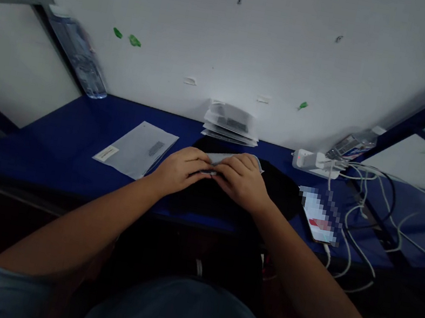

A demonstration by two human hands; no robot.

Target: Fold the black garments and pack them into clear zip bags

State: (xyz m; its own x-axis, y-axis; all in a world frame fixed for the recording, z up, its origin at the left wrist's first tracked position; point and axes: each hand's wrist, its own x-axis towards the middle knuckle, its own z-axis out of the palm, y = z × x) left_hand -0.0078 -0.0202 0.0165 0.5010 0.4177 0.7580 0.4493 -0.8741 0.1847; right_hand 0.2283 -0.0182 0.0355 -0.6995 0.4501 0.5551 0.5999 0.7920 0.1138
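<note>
Both hands meet at the middle of the blue table, over a dark cloth-like area. My left hand point(181, 170) has its fingers closed on the left end of a light grey, flat item point(219, 157). On the right end of that same item, my right hand point(243, 181) is closed, fingers bent over it. Fingertips of both hands nearly touch at its near edge, and they hide much of it. Left of my left hand lies a pale packet point(136, 148) with a small label. Behind the hands stands a stack of similar packets point(230, 124) against the white wall.
A blue table point(55, 137) runs along the white wall. On the right are a lit phone point(319, 216), a white power strip point(314, 163), tangled cables and a bottle point(357, 143). Another large bottle point(78, 56) stands at the back left.
</note>
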